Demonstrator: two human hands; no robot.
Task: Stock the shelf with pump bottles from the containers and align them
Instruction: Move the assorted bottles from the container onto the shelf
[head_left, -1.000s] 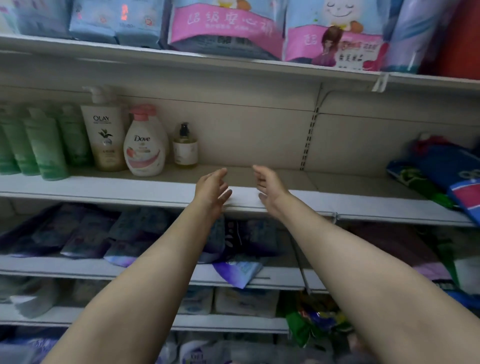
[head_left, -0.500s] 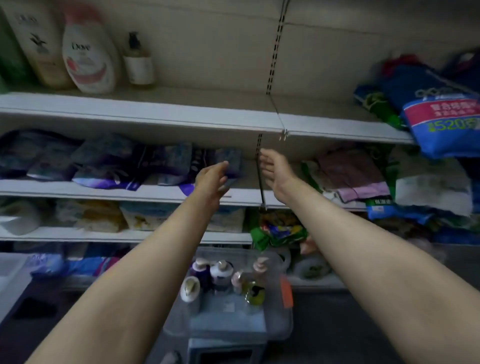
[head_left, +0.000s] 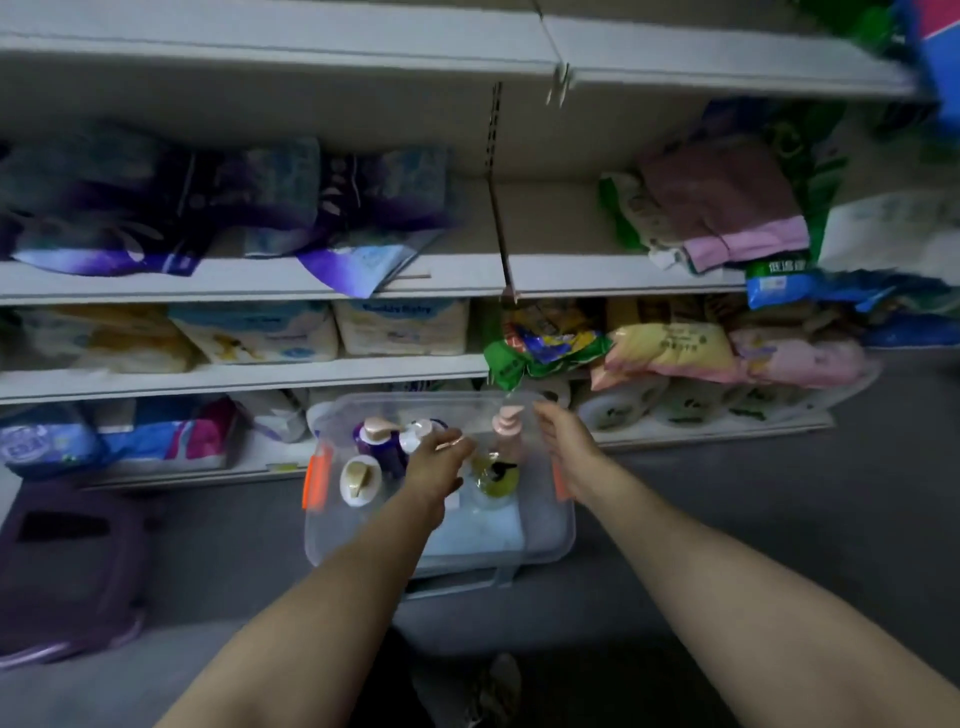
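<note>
You are reaching both hands into the clear bin (head_left: 540, 540) at lower centre. Left hand (head_left: 434, 467) and right hand (head_left: 563, 447) are loosely spread, holding nothing. Between them the pink-pump bottle (head_left: 506, 431) is standing upright, long axis vertical, nozzle pointing right. Risk: you could be knocking over the crowded neighbours, purple bottle (head_left: 376, 441) included.

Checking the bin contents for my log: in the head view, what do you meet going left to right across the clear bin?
Orange latch → white bottle with cream pump → purple bottle with pink pump → left hand → pink pump bottle → right hand.
</note>
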